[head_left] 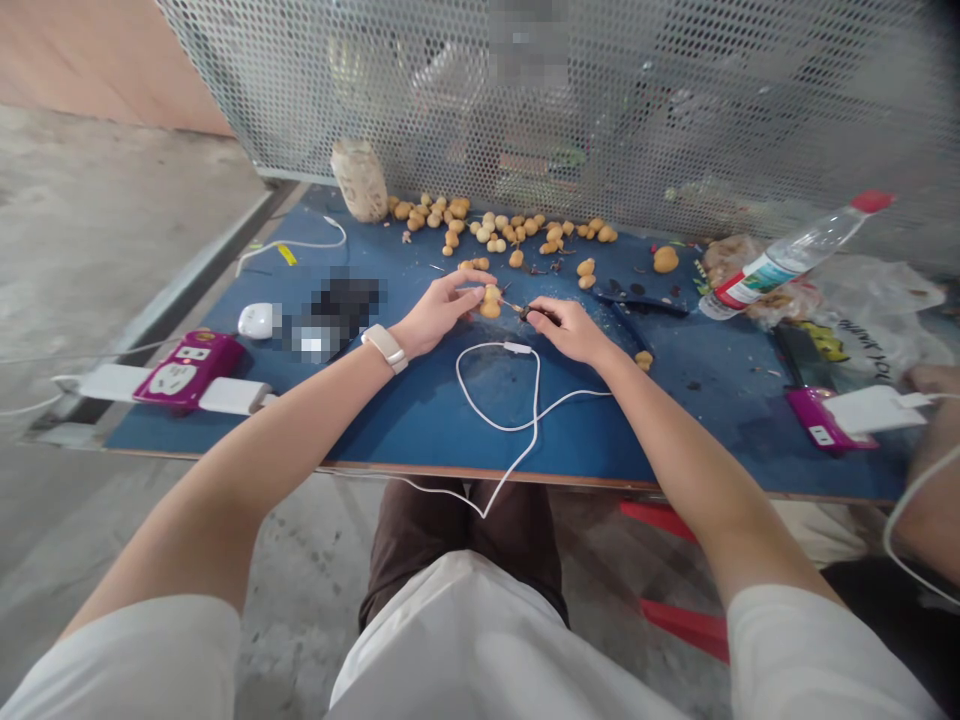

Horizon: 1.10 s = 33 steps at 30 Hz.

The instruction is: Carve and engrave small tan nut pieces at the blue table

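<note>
Pinched in the fingers of my left hand is a small yellow-orange gourd, held upright just above the blue table. My right hand is closed around the dark handle of a small tool. Its thin metal tip points left at the gourd; whether it touches the skin I cannot tell, nor what kind of tip it is. Just behind my left hand lies another gourd. A row of several small gourds runs along the back of the table.
A white cable loops on the table before my hands. Left are a purple power strip, a white case and a jar. Right stand a red-capped bottle and a second purple strip. A mesh panel borders the back.
</note>
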{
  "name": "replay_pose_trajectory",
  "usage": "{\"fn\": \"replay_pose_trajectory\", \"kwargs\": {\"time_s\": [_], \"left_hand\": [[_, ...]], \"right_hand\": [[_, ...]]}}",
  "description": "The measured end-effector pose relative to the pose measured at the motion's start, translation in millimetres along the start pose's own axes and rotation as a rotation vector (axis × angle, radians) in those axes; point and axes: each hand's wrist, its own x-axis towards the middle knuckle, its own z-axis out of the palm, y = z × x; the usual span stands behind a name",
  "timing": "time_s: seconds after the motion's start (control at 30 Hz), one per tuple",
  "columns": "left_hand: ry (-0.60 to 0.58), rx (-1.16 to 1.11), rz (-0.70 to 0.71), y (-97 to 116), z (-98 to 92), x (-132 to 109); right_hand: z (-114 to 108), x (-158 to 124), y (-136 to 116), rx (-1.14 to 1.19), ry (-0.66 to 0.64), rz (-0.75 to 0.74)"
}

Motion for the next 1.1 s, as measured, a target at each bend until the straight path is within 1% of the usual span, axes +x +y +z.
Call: {"fn": "replay_pose_trajectory", "kwargs": {"time_s": [0.43,0.7,0.97,1.03,1.1], "left_hand": [[-0.022,-0.064,-0.025,2.0,0.5,-0.2],[-0.01,-0.062,-0.026,3.1,2.5,-1.0],[-0.014,-0.052,0.026,4.2,1.2,-1.3],[0.004,-0.04,0.045,2.4,0.7,-0.4],[0.052,-0.01,0.059,0.1,0.5,0.7]], "right_hand": [[-0.6,0.2,3.1,0.014,-0.026,0.016],[-0.5,0.2,3.1,0.025,-0.024,0.014],[-0.4,-0.5,2.3,0.005,-0.005,0.003],[0.3,-0.9,1.4,0.001,-0.004,0.002],[0.9,-1.0,0.4,-0.003,0.006,0.001]]}}
